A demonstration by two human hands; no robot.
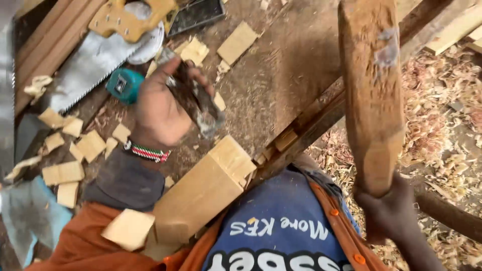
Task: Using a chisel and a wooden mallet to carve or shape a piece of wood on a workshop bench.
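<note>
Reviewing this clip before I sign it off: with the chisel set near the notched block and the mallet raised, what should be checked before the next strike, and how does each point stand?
1. Left hand grips the chisel: ok, fingers wrapped around it.
2. Chisel tip seated on the wooden block: cannot tell, the tip is blurred and seems just above the notched end.
3. Right hand holds the wooden mallet: ok, raised, gripped at its narrow end.
4. Block held steady: cannot tell; it lies against the person's body, no clamp visible.
5. Handsaw away from the strike: ok, lying at the bench's far left.
6. Offcuts around the block: not ok, scattered on the bench.
</note>
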